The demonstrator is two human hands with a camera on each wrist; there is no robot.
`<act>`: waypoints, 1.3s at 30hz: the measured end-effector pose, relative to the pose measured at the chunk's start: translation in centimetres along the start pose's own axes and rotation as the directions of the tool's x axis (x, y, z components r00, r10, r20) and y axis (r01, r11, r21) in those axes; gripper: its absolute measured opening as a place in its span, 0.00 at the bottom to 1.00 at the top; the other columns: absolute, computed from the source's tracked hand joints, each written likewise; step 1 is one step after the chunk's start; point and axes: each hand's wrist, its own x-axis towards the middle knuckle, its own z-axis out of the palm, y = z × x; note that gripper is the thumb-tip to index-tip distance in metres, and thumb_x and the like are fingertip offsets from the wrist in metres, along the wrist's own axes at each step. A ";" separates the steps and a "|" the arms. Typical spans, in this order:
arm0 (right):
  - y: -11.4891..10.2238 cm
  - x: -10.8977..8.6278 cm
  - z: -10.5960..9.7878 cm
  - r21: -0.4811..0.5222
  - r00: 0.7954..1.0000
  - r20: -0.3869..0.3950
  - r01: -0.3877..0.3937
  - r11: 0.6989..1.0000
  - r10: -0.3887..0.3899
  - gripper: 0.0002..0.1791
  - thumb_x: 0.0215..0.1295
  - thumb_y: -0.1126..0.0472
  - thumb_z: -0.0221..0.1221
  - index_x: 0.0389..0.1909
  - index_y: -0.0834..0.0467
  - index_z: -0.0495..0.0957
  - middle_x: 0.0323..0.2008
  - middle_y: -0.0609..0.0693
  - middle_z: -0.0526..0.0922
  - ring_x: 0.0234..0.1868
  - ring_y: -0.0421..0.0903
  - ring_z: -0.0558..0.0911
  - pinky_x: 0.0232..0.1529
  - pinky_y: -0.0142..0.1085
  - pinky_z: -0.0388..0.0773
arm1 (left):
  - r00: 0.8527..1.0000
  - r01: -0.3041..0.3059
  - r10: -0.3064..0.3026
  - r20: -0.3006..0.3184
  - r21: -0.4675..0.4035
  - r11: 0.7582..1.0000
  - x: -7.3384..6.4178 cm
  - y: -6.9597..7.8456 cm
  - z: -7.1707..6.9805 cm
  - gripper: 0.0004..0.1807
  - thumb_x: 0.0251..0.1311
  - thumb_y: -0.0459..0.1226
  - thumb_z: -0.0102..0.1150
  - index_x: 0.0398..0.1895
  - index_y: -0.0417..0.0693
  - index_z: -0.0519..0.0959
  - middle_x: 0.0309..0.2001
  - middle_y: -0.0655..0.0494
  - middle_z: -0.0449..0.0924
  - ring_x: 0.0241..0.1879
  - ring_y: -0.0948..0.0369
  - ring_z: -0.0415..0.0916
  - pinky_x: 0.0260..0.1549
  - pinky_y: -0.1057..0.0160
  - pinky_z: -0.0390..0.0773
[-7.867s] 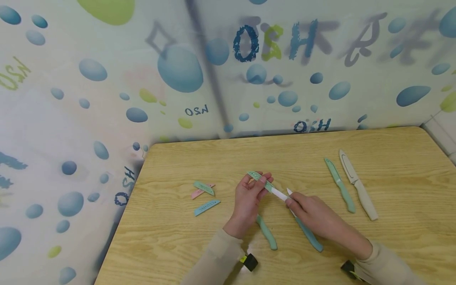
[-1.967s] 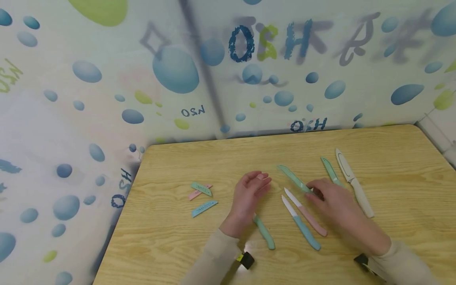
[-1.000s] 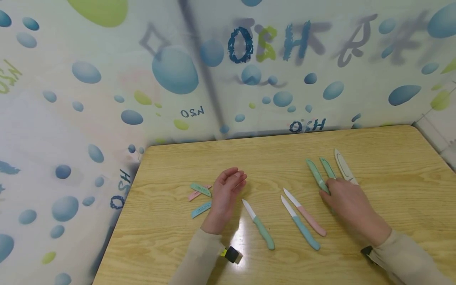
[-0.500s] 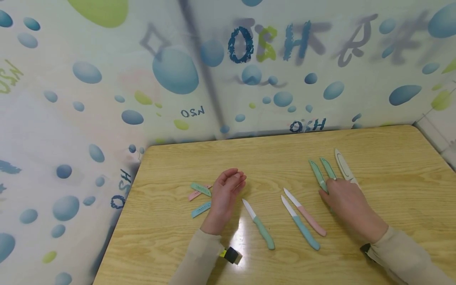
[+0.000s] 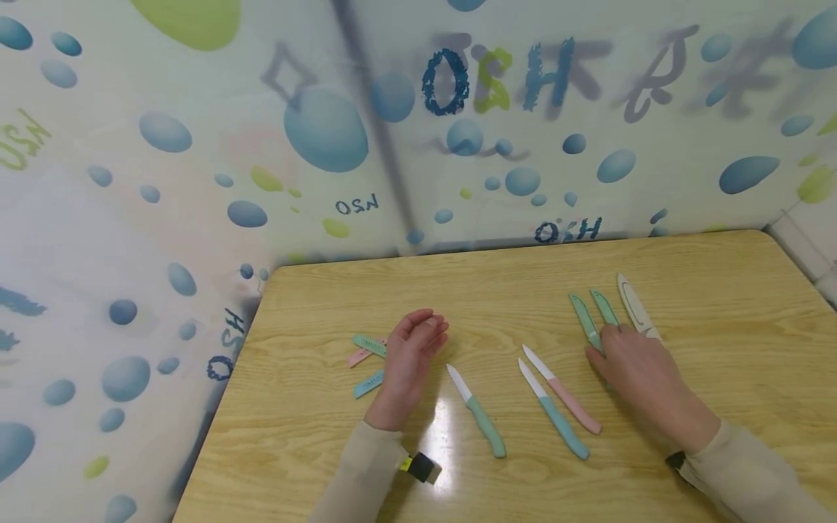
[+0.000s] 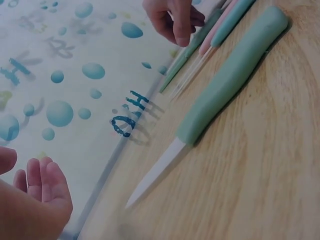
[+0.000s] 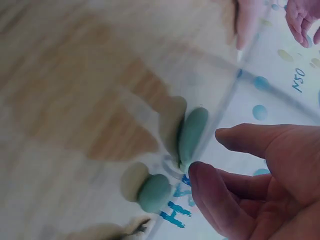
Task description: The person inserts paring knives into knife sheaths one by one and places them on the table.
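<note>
My left hand (image 5: 407,363) hovers or rests, fingers relaxed, beside the small loose blade sheaths and holds nothing. To its right lies an unsheathed green-handled paring knife (image 5: 484,425); its white blade points away from me. My right hand (image 5: 637,374) is over the handles of two green sheathed knives, the left one (image 5: 583,318) and the right one (image 5: 604,308). In the right wrist view, thumb and fingers (image 7: 212,195) are apart with nothing between them, near a green handle (image 7: 193,134). In the head view that hand hides most of both handles.
Blue-handled (image 5: 562,428) and pink-handled (image 5: 575,407) knives lie bare-bladed at mid-table. A white sheathed knife (image 5: 633,305) lies right of the green pair. Green (image 5: 368,344), pink (image 5: 357,357) and blue (image 5: 368,385) sheaths lie at left. A patterned curtain (image 5: 418,131) borders the wooden table (image 5: 314,465).
The right hand carried a green sheathed knife rightward, laid it beside the other and let go. The left hand moved left. Earlier, that green sheath was in the left hand, on a white blade.
</note>
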 end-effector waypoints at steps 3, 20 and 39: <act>-0.1 -0.1 -0.4 -0.015 0.998 -0.056 0.013 1.000 -0.014 0.14 0.61 0.65 0.70 0.31 0.71 0.77 0.19 0.56 0.73 0.16 0.46 0.69 0.08 0.36 0.62 | 1.000 -0.007 0.007 0.005 -0.004 1.000 0.1 0.4 -0.2 0.08 0.71 0.28 0.55 0.50 0.43 0.75 0.44 0.55 0.83 0.47 0.59 0.83 0.54 0.61 0.83; -0.5 0.0 -1.7 0.129 0.998 -0.067 0.001 0.992 0.008 0.11 0.61 0.64 0.71 0.41 0.66 0.85 0.38 0.61 0.85 0.34 0.58 0.85 0.26 0.51 0.83 | 0.986 -0.165 0.167 0.024 0.337 0.927 1.0 5.7 -4.7 0.12 0.75 0.32 0.55 0.55 0.34 0.78 0.48 0.46 0.83 0.51 0.55 0.83 0.59 0.54 0.82; -0.5 -0.2 -1.3 0.162 0.993 -0.108 0.060 0.985 -0.042 0.10 0.60 0.65 0.72 0.42 0.63 0.86 0.40 0.57 0.85 0.36 0.54 0.84 0.27 0.49 0.83 | 0.932 -0.358 0.240 0.273 0.802 0.477 1.1 8.0 -10.9 0.12 0.74 0.32 0.58 0.55 0.37 0.82 0.56 0.44 0.84 0.56 0.52 0.80 0.58 0.56 0.81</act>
